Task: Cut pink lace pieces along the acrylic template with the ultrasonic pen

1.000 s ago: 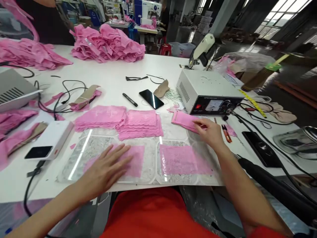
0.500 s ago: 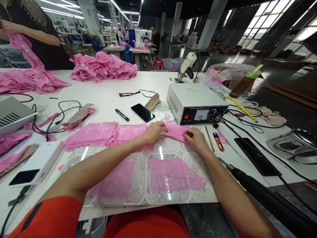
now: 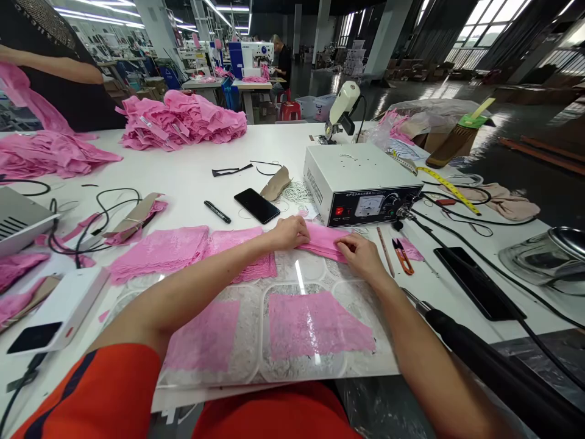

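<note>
A small stack of pink fabric pieces [image 3: 323, 241] lies at the far edge of the clear plastic mat, in front of the grey box. My left hand [image 3: 289, 233] pinches its left end, fingers closed. At the right end my right hand [image 3: 360, 251] grips the edge between thumb and fingers. Left of it are more stacked pink lace pieces [image 3: 159, 249], partly behind my left forearm. Nearer me, one pink lace piece with a slanted side [image 3: 317, 326] lies flat on the mat [image 3: 249, 341], and another pink piece [image 3: 205, 338] lies to its left.
Behind my hands stands a grey control box [image 3: 361, 183] with cables running right. A black-handled tool [image 3: 484, 347] extends beside my right forearm. Orange thread snips [image 3: 403, 257], a phone [image 3: 256, 205] and a marker [image 3: 217, 211] lie around. Another person [image 3: 68, 73] handles pink fabric at the far left.
The view has shifted slightly. Both hands stay on the small stack, and its layered near edge shows more now. The other pink pieces lie as before.
</note>
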Demonstrator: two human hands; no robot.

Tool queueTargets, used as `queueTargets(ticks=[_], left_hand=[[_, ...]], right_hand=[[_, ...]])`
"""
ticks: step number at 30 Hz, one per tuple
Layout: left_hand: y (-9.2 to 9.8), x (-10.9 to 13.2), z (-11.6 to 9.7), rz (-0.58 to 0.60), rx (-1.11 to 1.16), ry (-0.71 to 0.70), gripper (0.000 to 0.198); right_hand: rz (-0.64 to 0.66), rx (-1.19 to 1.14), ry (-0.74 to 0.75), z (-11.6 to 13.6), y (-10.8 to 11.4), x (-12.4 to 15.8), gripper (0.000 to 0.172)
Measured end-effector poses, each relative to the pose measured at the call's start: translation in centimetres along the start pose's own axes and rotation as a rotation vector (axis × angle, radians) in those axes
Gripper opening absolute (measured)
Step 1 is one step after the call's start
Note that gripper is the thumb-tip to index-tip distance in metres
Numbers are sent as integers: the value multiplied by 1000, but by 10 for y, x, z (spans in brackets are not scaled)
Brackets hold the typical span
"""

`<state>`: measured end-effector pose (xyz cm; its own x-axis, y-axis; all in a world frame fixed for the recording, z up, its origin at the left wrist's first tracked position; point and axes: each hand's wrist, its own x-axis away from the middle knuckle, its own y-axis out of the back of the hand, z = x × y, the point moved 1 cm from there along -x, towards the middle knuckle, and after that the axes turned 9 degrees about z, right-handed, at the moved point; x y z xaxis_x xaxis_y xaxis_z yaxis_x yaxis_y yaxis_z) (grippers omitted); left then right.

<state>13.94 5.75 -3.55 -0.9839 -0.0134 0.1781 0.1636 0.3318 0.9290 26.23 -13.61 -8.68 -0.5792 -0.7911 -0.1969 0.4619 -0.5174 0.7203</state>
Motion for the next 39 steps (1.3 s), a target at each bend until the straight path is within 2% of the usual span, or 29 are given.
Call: queueTargets(ticks=[7, 10, 13, 16, 19, 22, 25, 29, 34, 39], left_hand=[[5, -4, 0, 13, 23, 0, 31], [10, -4, 0, -29, 35, -18, 23], [18, -2, -3, -109, 51, -40, 16], [29, 9, -9, -184, 77, -73, 21], [32, 36, -18, -210, 112, -113, 20], [17, 75, -29, -182, 151, -159, 18], [-10, 117, -42, -156, 171, -266, 20], [-41, 156, -63, -159, 118, -306, 20], [-56, 175, -82, -147, 6, -335, 22], [-62, 181, -85, -129, -44, -317, 22]], right_hand=[[-8, 18, 62, 7, 3, 4, 24], [-36, 73, 99, 12, 4, 7, 23], [-113, 162, 71, 10, 9, 7, 16], [-182, 237, 17, 8, 18, 10, 20], [-182, 274, -1, 13, 25, 25, 22], [-111, 303, 88, 25, 28, 58, 22], [-56, 398, 330, 36, 27, 100, 23], [13, 432, 491, 43, 24, 141, 28], [40, 380, 572, 45, 22, 159, 35], [70, 298, 473, 39, 28, 167, 41]])
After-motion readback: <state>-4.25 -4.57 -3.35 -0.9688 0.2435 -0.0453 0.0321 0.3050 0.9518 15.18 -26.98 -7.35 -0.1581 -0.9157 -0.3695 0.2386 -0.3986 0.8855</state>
